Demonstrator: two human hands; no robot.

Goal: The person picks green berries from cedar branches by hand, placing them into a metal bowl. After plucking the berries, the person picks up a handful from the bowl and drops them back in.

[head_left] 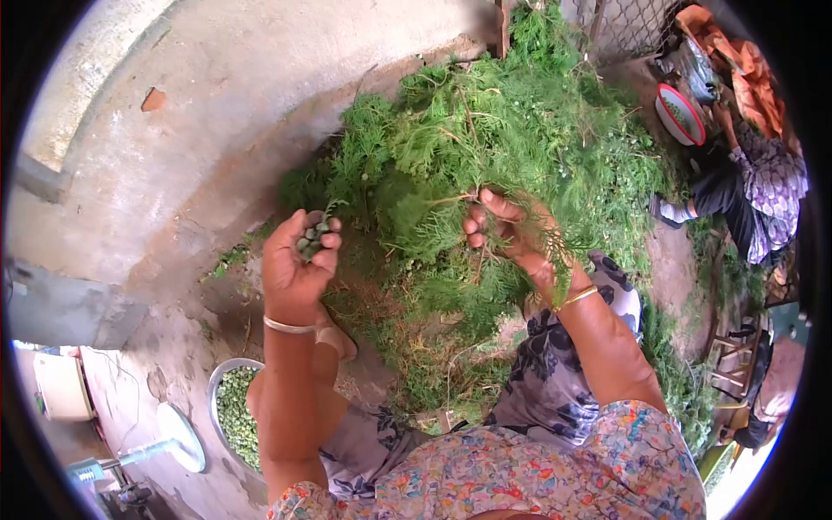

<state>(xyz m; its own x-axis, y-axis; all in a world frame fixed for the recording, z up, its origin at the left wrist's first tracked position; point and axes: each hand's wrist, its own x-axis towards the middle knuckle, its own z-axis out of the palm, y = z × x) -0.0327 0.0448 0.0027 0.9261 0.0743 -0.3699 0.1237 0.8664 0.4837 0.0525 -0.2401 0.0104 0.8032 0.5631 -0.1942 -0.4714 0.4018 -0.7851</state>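
Observation:
My left hand (pixel 290 269) is raised palm up, its fingers curled around several small green seed cones (pixel 310 243). In my right hand (pixel 516 234) a leafy conifer sprig (pixel 559 256) is gripped; its feathery foliage hangs over the wrist and below the fingers. Both hands are above a large heap of cut conifer branches (pixel 537 130) that spreads over the ground in front of my legs. Beside my left forearm stands a metal basin (pixel 213 394) filled with green cones (pixel 234 412), partly hidden by the arm.
A co-worker (pixel 771 195) sits at the right, near a red-rimmed white basin (pixel 680 114). Another person (pixel 780 373) is partly visible at lower right, near a wooden stool (pixel 726 360). A concrete wall (pixel 234 95) runs along the left. A round base with a pole (pixel 184 438) stands at lower left.

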